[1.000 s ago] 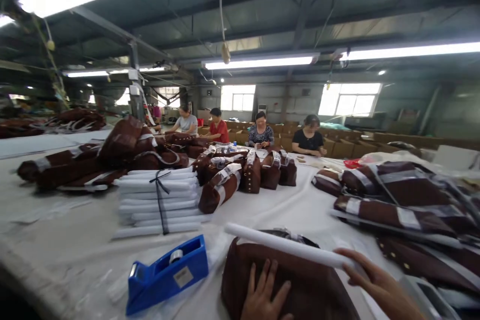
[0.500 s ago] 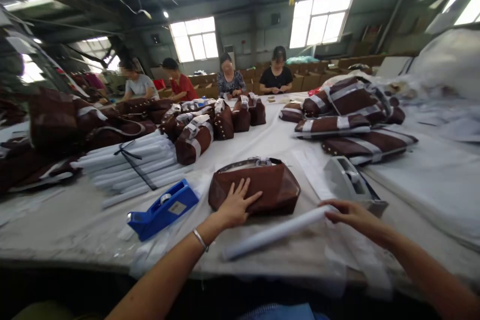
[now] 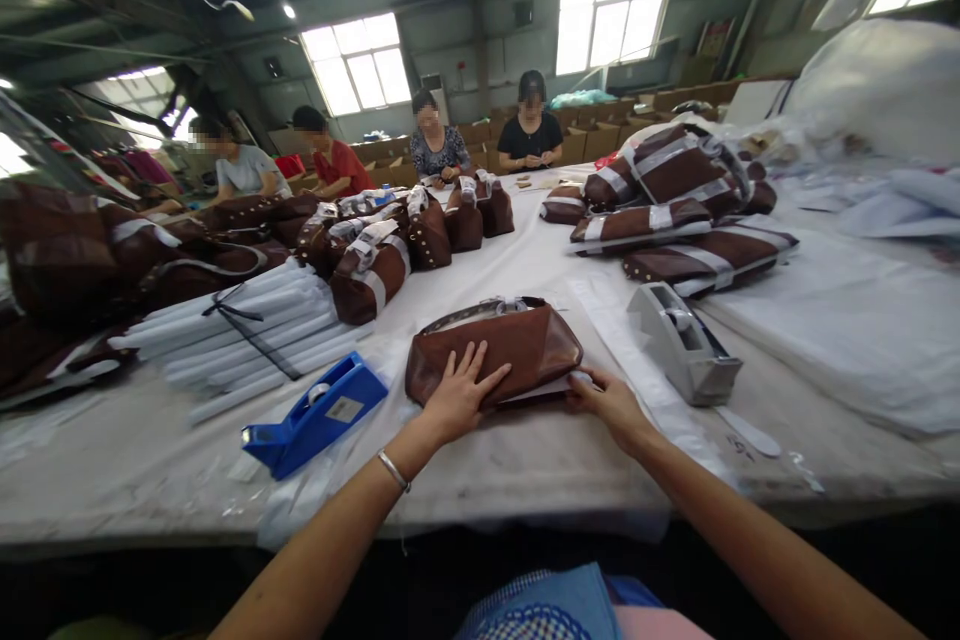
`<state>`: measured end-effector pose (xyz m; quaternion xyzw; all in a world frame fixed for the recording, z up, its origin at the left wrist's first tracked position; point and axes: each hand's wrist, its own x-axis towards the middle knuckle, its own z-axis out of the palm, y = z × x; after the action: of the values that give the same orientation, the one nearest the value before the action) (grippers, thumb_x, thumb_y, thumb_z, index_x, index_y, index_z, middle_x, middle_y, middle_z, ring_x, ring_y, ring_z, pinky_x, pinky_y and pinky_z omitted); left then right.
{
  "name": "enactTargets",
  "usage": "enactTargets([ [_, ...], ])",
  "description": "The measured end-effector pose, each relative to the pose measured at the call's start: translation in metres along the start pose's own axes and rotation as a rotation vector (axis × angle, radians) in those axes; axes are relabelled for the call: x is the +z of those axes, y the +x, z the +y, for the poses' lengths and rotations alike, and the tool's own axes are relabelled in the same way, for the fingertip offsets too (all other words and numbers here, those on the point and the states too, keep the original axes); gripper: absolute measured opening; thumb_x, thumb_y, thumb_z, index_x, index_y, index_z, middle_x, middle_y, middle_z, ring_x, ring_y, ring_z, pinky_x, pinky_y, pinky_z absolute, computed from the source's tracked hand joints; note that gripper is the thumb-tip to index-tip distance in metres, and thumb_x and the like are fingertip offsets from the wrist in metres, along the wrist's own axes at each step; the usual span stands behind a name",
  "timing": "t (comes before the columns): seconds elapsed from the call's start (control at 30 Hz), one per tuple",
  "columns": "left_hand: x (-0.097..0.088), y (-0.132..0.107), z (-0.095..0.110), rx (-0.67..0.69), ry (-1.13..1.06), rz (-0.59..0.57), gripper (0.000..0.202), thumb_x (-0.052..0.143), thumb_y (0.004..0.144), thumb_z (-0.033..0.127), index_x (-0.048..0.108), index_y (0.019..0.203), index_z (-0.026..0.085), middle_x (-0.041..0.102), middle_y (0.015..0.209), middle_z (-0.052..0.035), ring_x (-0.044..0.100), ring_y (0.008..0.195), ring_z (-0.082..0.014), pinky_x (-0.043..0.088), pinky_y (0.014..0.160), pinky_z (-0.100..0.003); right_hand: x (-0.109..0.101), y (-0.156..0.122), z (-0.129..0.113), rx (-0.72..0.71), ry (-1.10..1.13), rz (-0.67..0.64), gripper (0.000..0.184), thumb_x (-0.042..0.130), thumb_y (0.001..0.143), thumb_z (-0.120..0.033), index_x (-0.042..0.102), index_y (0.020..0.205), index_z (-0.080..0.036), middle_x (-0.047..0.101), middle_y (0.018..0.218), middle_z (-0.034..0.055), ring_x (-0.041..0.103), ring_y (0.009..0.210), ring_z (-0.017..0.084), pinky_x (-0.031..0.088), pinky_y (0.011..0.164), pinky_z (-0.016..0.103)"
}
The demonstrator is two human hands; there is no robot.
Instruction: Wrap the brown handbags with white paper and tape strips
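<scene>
A brown leather handbag (image 3: 525, 355) with a strap along its top lies on the white-covered table before me. My left hand (image 3: 461, 395) rests flat on its near side, fingers spread, a silver bangle on the wrist. At the bag's lower right corner, my right hand (image 3: 604, 405) pinches the end of a white roll (image 3: 551, 388). Only a strip of that roll shows along the bag's lower edge; the bag hides the rest, and I cannot tell whether it lies under or inside. A blue tape dispenser (image 3: 319, 415) stands left of the bag, a grey tape dispenser (image 3: 682, 345) to its right.
A tied bundle of white rolls (image 3: 232, 335) lies at the left. Wrapped brown bags (image 3: 371, 275) stand behind it, and more strapped bags (image 3: 712, 255) are piled at the right. Flat white sheets (image 3: 847, 330) lie at far right. Several people (image 3: 531, 135) sit across the table.
My right hand has moved left with the white roll, from beside the grey dispenser to the bag's lower edge, where most of the roll is now hidden. My left hand stays on the bag.
</scene>
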<state>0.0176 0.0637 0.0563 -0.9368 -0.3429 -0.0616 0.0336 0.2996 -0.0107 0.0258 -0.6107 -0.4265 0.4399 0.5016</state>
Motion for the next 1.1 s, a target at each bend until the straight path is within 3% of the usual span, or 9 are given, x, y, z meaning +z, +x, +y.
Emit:
enactTargets([
  [0.07, 0.009, -0.003, 0.003, -0.013, 0.027, 0.061, 0.078, 0.065, 0.09, 0.025, 0.024, 0.155, 0.041, 0.004, 0.167, -0.0129, 0.009, 0.151, -0.0419, 0.019, 0.115, -0.067, -0.007, -0.004, -0.005, -0.126, -0.175, 0.044, 0.049, 0.065, 0.083, -0.052, 0.065, 0.119, -0.019, 0.074, 0.106, 0.0103, 0.073, 0.09, 0.03, 0.059, 0.085, 0.045],
  [0.2, 0.022, -0.007, 0.007, -0.013, 0.077, 0.141, 0.086, 0.058, 0.088, 0.007, 0.019, 0.155, 0.045, 0.0, 0.168, -0.009, 0.007, 0.151, -0.0412, 0.02, 0.115, -0.068, -0.012, -0.014, -0.022, -0.717, -0.78, 0.264, 0.052, 0.055, 0.096, -0.038, 0.046, 0.145, -0.023, 0.048, 0.151, 0.0131, 0.048, 0.135, 0.033, 0.04, 0.113, 0.053],
  [0.3, 0.025, -0.01, 0.009, -0.014, 0.096, 0.155, 0.091, 0.057, 0.086, 0.003, 0.016, 0.155, 0.045, -0.001, 0.168, -0.0087, 0.006, 0.151, -0.0409, 0.021, 0.115, -0.068, -0.001, -0.014, -0.021, -1.014, -1.067, 0.111, 0.057, 0.054, 0.098, -0.03, 0.037, 0.152, -0.025, 0.034, 0.16, 0.0098, 0.028, 0.148, 0.031, 0.024, 0.121, 0.054],
  [0.4, 0.023, -0.012, 0.012, -0.011, 0.112, 0.152, 0.089, 0.057, 0.087, 0.004, 0.016, 0.155, 0.044, 0.003, 0.167, -0.0097, 0.006, 0.152, -0.0399, 0.019, 0.115, -0.069, 0.015, -0.008, 0.001, -1.079, -1.186, -0.059, 0.059, 0.052, 0.098, -0.026, 0.033, 0.154, -0.028, 0.034, 0.16, 0.0059, 0.024, 0.15, 0.03, 0.019, 0.122, 0.057],
  [0.53, 0.018, -0.009, 0.023, -0.052, 0.099, 0.148, 0.082, 0.064, 0.088, 0.017, 0.023, 0.155, 0.041, 0.009, 0.167, -0.0126, 0.006, 0.151, -0.0407, 0.018, 0.115, -0.07, 0.023, -0.002, 0.029, -1.03, -1.236, -0.097, 0.061, 0.05, 0.098, -0.022, 0.03, 0.155, -0.029, 0.03, 0.162, 0.0047, 0.021, 0.15, 0.031, 0.018, 0.121, 0.06],
  [0.67, 0.023, 0.001, 0.04, -0.047, 0.077, 0.176, 0.073, 0.063, 0.091, 0.042, 0.027, 0.155, 0.036, 0.014, 0.166, -0.0128, 0.011, 0.152, -0.0384, 0.019, 0.115, -0.071, 0.021, -0.001, 0.027, -1.012, -1.228, -0.129, 0.064, 0.053, 0.096, -0.019, 0.031, 0.155, -0.026, 0.029, 0.162, 0.0061, 0.021, 0.15, 0.033, 0.022, 0.119, 0.063],
  [0.83, 0.04, 0.007, 0.048, -0.068, 0.137, 0.233, 0.067, 0.046, 0.097, 0.016, 0.022, 0.156, 0.037, 0.019, 0.165, -0.0064, 0.017, 0.152, -0.0308, 0.021, 0.116, -0.068, 0.011, -0.02, 0.011, -0.9, -0.851, -0.146, 0.042, 0.05, 0.096, -0.021, 0.059, 0.136, -0.03, 0.056, 0.145, 0.0028, 0.044, 0.14, 0.029, 0.03, 0.119, 0.058],
  [0.97, 0.046, 0.006, 0.047, -0.066, 0.131, 0.243, 0.073, 0.046, 0.093, 0.009, 0.022, 0.155, 0.037, 0.021, 0.165, -0.0061, 0.02, 0.151, -0.0311, 0.023, 0.116, -0.068, 0.007, -0.045, 0.01, -0.309, -0.226, 0.091, 0.034, 0.06, 0.093, -0.041, 0.067, 0.124, -0.029, 0.068, 0.128, 0.0049, 0.062, 0.121, 0.029, 0.048, 0.109, 0.05],
  [1.1, 0.044, 0.006, 0.047, -0.08, 0.113, 0.242, 0.074, 0.046, 0.092, 0.008, 0.022, 0.156, 0.038, 0.019, 0.165, -0.005, 0.018, 0.152, -0.031, 0.021, 0.116, -0.068, 0.014, -0.048, 0.004, 0.184, 0.416, 0.092, 0.051, 0.076, 0.079, -0.04, 0.061, 0.126, -0.027, 0.062, 0.137, 0.0047, 0.06, 0.125, 0.027, 0.051, 0.108, 0.043],
])
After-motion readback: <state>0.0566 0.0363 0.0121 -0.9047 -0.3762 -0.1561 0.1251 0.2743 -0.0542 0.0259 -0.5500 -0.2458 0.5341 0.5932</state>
